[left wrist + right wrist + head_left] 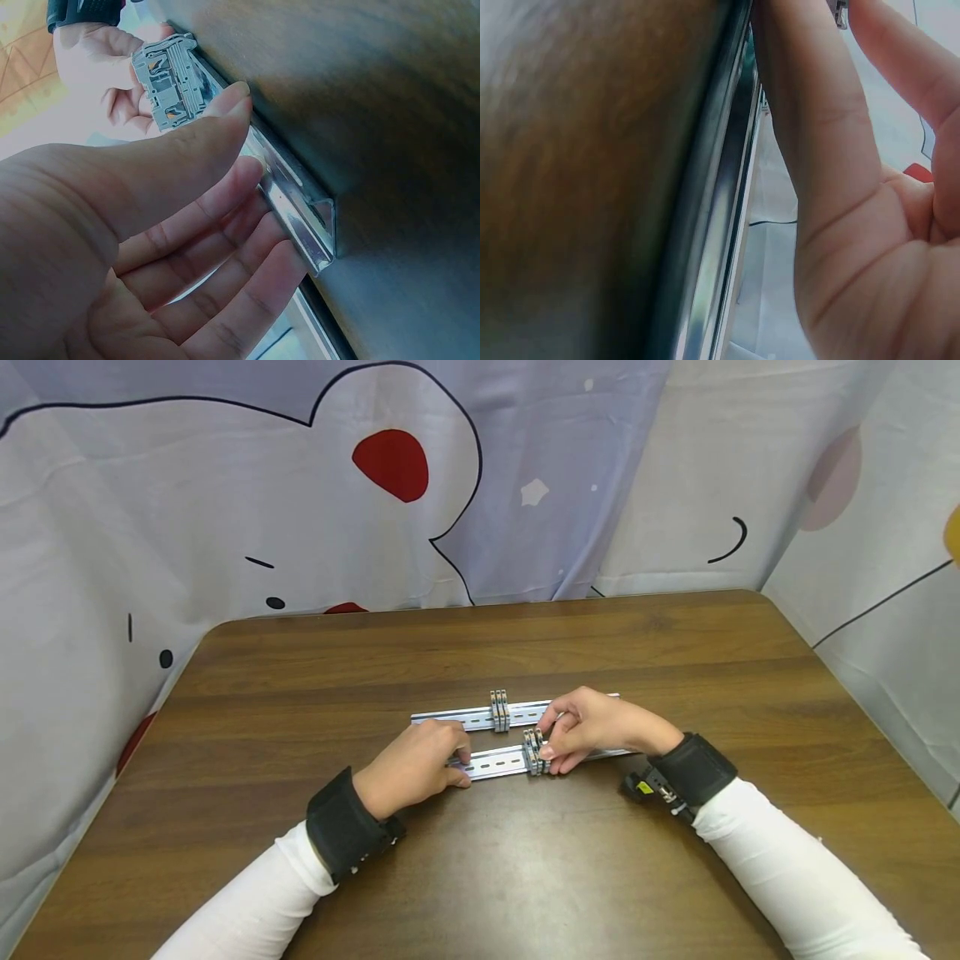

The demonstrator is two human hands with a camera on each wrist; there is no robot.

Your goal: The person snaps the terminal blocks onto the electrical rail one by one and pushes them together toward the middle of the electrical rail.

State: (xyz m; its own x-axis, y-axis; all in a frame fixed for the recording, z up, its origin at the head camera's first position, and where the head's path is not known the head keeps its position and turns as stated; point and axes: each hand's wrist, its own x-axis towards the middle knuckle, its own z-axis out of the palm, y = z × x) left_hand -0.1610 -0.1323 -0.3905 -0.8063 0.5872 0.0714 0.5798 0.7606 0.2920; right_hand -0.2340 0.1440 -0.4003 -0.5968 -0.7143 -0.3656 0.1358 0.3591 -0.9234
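Observation:
A slotted metal DIN rail [498, 763] lies nearest me on the table, with several grey terminal blocks [532, 752] standing side by side on it. My left hand [411, 764] grips this rail near its left end, thumb on the near edge and fingers on the far one. At the blocks, my right hand [600, 724] pinches the rightmost one between thumb and fingers. In the left wrist view a block's flat side [171, 84] shows orange spots, and the rail's open end profile [321, 232] is visible. The right fingertips lie outside the right wrist view.
Behind, a second DIN rail [465, 719] lies roughly parallel, carrying a few terminal blocks [499, 711] near its middle. Both rails rest on a brown wooden table [480, 877]. A printed curtain [225, 510] hangs along the table's far edge.

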